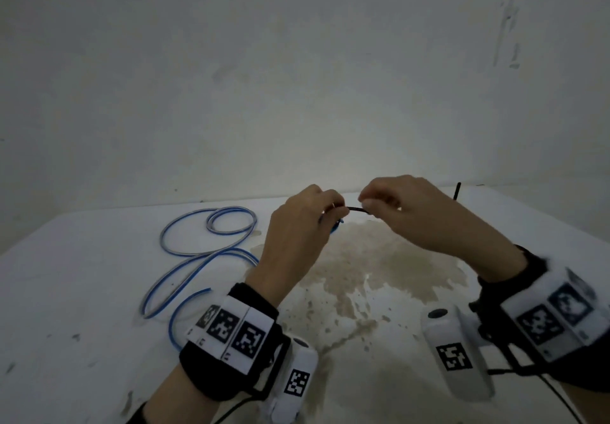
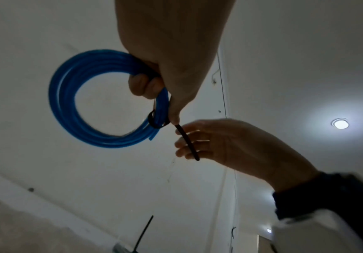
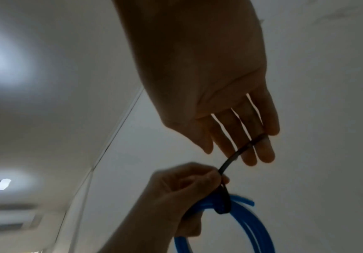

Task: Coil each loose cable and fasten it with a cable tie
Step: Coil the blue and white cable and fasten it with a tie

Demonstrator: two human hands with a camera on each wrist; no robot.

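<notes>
My left hand (image 1: 330,214) is raised above the table and grips a coiled blue cable (image 2: 72,102), which the head view mostly hides behind the hand. A black cable tie (image 2: 157,122) is looped round the coil just below my left fingers (image 2: 145,83). Its tail (image 1: 355,209) runs to the right, where my right hand (image 1: 366,204) pinches it. In the right wrist view the tail (image 3: 241,151) lies across my right fingers (image 3: 262,150), and the tie's loop (image 3: 223,203) wraps the blue strands.
A second loose blue-and-white cable (image 1: 204,252) sprawls over the left of the white table (image 1: 82,291). Another black cable tie (image 1: 457,191) sticks up at the table's far edge. A brown stain (image 1: 363,275) covers the middle. A wall rises close behind.
</notes>
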